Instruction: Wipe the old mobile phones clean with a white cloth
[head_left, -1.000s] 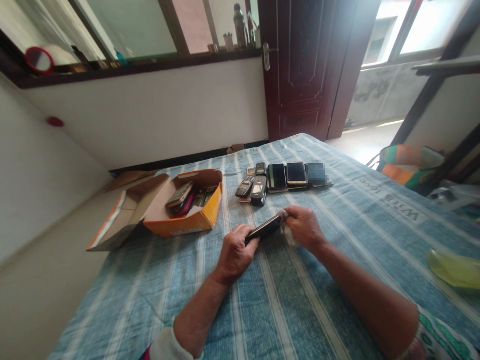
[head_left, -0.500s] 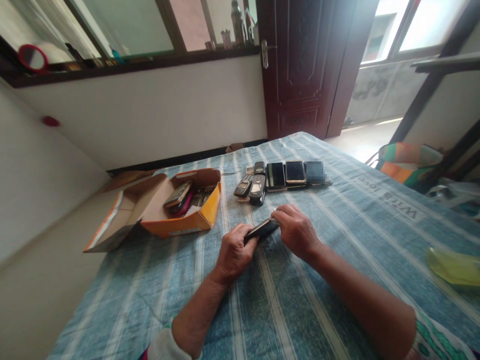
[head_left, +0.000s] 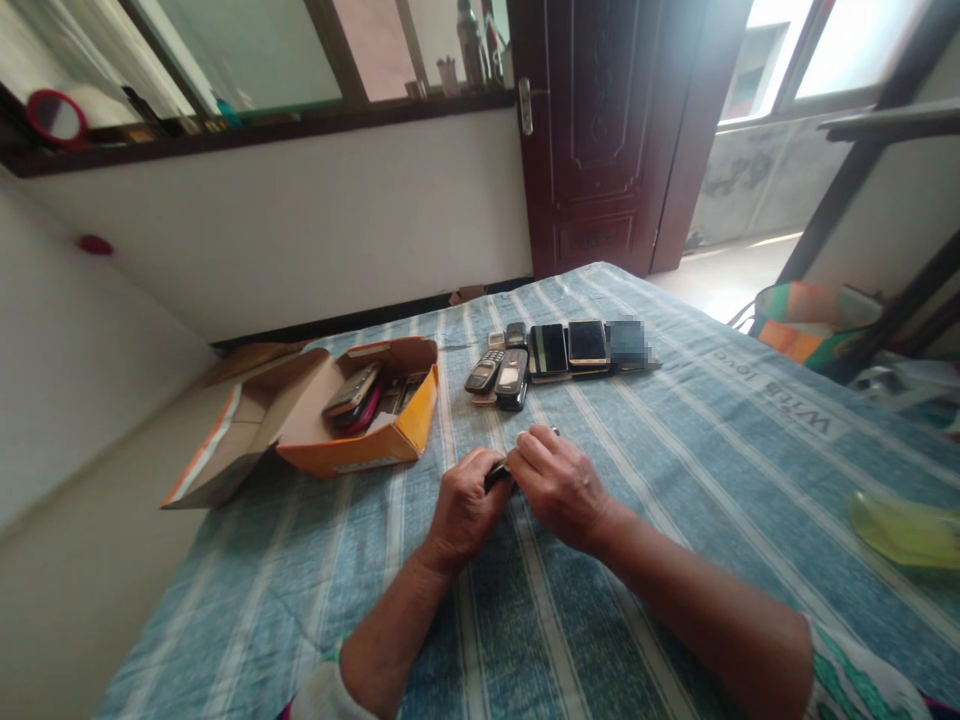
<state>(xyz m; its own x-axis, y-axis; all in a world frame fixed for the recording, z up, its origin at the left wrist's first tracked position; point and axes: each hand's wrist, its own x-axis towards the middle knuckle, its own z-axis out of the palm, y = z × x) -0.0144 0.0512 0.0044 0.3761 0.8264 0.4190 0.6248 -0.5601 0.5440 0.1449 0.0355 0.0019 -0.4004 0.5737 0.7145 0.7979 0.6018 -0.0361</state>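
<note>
My left hand (head_left: pixel 466 505) is closed around the left end of a dark mobile phone (head_left: pixel 496 474), held tilted just above the bed. Over the phone's middle lies my right hand (head_left: pixel 559 485), its fingers bent and pressed against it. A small white scrap, like tissue or cloth, shows at the right fingertips; most of it is hidden. The phone's far end peeks out beyond the right knuckles. Past my hands lie several phones: a keypad phone (head_left: pixel 485 370), a black-and-silver phone (head_left: pixel 512 378), a dark-screened smartphone (head_left: pixel 549 351) and a gold-edged smartphone (head_left: pixel 588 345).
An open orange cardboard box (head_left: pixel 375 452) holding several phones stands on the left, lid folded outward. A blue striped cloth (head_left: pixel 315 590) covers the surface. At the right edge lies a yellow translucent item (head_left: pixel 904 530). A dark red door (head_left: pixel 600 130) stands behind.
My right hand has slid left along the phone toward my left hand, covering most of it. The white scrap has moved with its fingertips. My left hand keeps its grip.
</note>
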